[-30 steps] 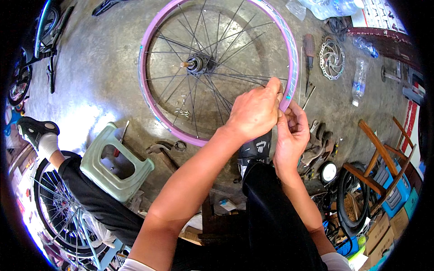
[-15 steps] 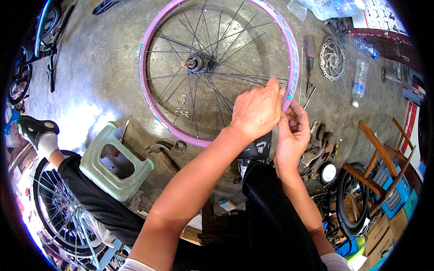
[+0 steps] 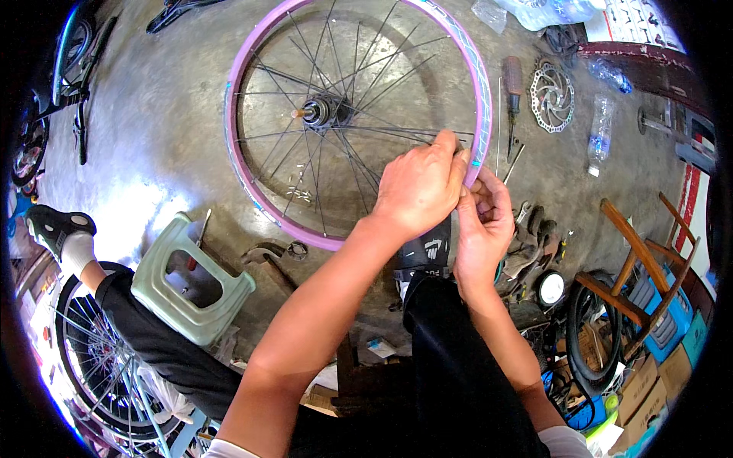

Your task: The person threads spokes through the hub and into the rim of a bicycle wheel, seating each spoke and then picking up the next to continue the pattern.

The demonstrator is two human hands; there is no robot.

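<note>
Both hands close their grip on the pink wheel rim at its four o'clock edge, left hand above right hand, near the screwdriver.

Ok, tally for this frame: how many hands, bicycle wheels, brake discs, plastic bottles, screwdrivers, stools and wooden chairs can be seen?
Hands: 2, left hand and right hand, both on the pink rim
Bicycle wheels: 2, pink-rimmed wheel, second wheel at lower left
Brake discs: 1
Plastic bottles: 2
Screwdrivers: 1
Stools: 1, green
Wooden chairs: 1
Total: 10
</note>
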